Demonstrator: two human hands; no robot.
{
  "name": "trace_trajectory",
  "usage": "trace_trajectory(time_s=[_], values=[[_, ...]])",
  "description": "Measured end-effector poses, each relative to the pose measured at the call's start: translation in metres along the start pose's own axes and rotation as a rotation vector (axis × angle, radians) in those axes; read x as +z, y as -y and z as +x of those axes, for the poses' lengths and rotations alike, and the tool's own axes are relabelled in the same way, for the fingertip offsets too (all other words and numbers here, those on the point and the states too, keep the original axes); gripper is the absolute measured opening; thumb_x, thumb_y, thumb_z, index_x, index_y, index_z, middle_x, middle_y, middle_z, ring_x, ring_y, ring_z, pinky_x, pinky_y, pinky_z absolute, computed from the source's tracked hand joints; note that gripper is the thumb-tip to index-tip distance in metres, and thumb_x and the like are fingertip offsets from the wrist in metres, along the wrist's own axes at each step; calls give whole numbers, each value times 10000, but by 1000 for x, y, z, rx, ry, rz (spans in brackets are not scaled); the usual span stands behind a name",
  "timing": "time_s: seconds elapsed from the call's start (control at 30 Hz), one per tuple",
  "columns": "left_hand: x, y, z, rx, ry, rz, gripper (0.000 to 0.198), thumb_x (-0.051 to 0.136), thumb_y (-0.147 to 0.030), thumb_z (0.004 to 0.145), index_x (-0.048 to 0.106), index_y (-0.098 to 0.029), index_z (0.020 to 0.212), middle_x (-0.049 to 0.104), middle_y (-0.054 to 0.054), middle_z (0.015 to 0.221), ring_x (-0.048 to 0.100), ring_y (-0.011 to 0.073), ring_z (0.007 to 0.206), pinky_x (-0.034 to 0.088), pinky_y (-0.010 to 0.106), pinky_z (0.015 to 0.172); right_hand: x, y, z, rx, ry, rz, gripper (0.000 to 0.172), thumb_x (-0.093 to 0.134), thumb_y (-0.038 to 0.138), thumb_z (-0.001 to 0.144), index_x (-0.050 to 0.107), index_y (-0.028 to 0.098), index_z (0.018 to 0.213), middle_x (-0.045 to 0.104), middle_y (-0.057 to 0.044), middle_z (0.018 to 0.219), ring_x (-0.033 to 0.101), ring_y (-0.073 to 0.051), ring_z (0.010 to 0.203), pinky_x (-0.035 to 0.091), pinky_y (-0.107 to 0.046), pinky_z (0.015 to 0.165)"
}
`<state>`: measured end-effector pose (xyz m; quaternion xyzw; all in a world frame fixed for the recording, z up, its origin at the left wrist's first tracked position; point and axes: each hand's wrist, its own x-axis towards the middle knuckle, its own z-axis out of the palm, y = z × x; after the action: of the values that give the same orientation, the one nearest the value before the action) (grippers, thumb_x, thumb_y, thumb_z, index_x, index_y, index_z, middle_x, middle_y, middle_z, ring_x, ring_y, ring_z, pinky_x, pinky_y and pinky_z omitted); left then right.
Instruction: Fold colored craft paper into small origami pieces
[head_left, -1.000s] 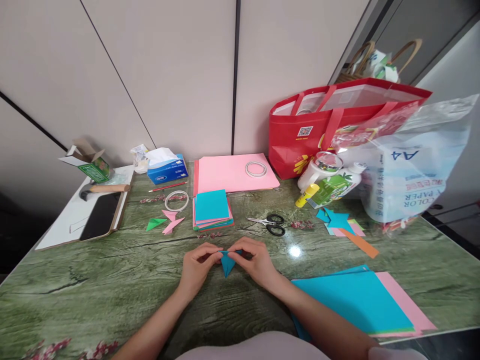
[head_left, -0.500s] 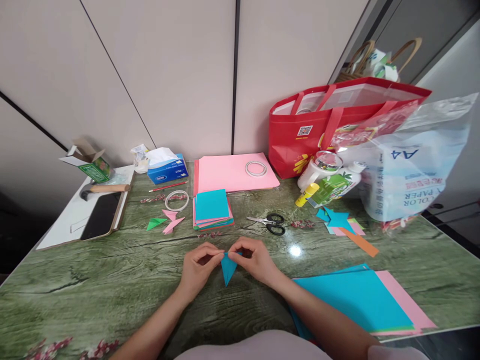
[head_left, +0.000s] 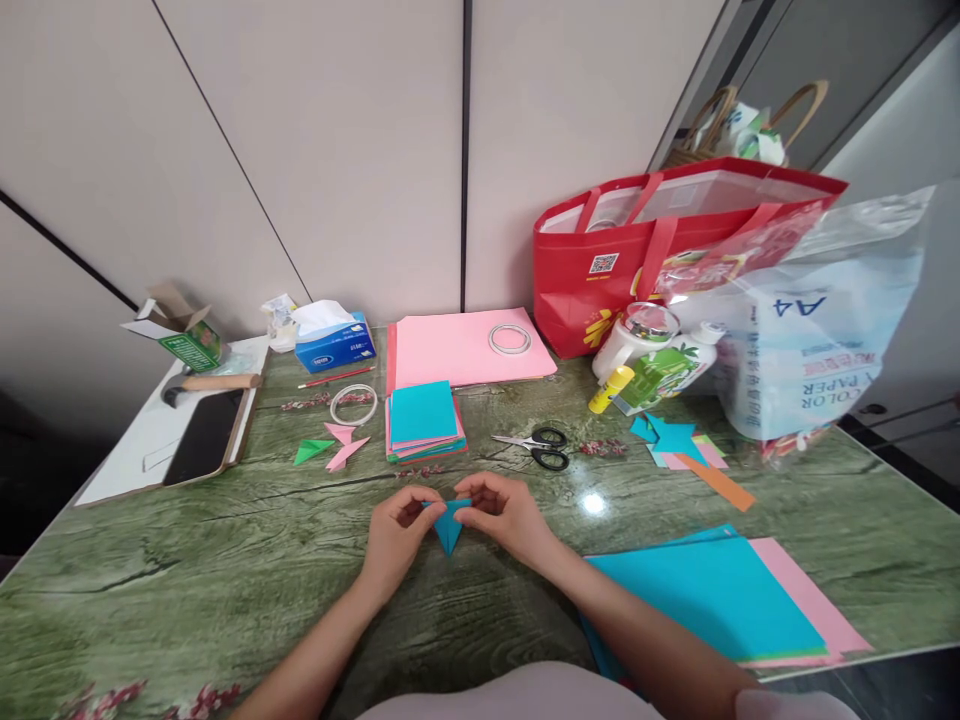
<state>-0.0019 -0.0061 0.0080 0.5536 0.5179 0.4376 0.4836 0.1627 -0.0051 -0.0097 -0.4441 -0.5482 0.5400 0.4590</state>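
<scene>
Both my hands pinch a small blue folded paper triangle (head_left: 449, 527) just above the green table (head_left: 187, 560), its point toward me. My left hand (head_left: 400, 540) grips its upper left edge with fingers closed. My right hand (head_left: 508, 518) grips the upper right edge, fingers pressed together. A stack of small coloured squares (head_left: 422, 420) with a blue one on top lies just beyond my hands. Black-handled scissors (head_left: 538, 446) lie to the right of that stack.
Large blue and pink sheets (head_left: 720, 600) lie at the near right. Folded pink and green pieces (head_left: 334, 447), tape rings (head_left: 353, 403), a pink sheet pile (head_left: 465, 347), a tissue box (head_left: 334, 345), a red bag (head_left: 660, 250), a glue stick (head_left: 609, 390) and an A4 paper pack (head_left: 817, 340) crowd the back.
My hands have drawn closer together on the blue triangle, which now looks shorter and sits slightly left. The camera view has shifted a little.
</scene>
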Motion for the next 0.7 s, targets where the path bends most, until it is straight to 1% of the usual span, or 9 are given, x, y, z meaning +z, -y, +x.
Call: trace_trajectory(time_s=[0.07,0.17,0.23,0.33,0.53,0.7], values=[[-1,0,0,-9,-27,7,111,657,-255,647,635,-158,698,626,12,668,570,139,618,466,233,577,0,0,0,10,-10,22,249,690,313,623,630,163,811,609,4,643,560,-111,579,453,-219,544],[0,-3,-1,36,16,48,146,667,-247,641,671,-164,761,647,32,731,590,157,679,473,243,616,1,1,0,12,-22,23,220,690,329,619,640,159,750,620,-2,635,561,-112,561,460,-226,540],[0,-5,-1,87,56,96,122,653,-255,663,692,-171,743,643,38,717,584,156,668,461,236,592,1,3,-1,29,-19,46,228,697,335,610,641,162,747,629,-5,638,567,-114,556,466,-231,544],[1,-5,-2,130,59,135,110,637,-265,686,694,-172,691,624,33,660,562,145,616,429,222,531,2,5,-1,51,0,81,230,708,329,599,639,165,745,614,12,586,556,-106,514,456,-225,519],[0,0,-3,152,48,154,111,622,-261,704,676,-168,681,609,24,650,542,134,605,399,217,522,4,5,-2,72,8,107,229,708,353,593,616,163,684,587,28,528,539,-99,478,436,-218,486],[1,-3,-3,138,48,175,117,631,-268,687,668,-165,646,594,13,620,518,124,572,368,209,496,5,5,-3,83,13,61,228,681,360,629,585,154,645,575,24,542,533,-95,482,433,-216,486]])
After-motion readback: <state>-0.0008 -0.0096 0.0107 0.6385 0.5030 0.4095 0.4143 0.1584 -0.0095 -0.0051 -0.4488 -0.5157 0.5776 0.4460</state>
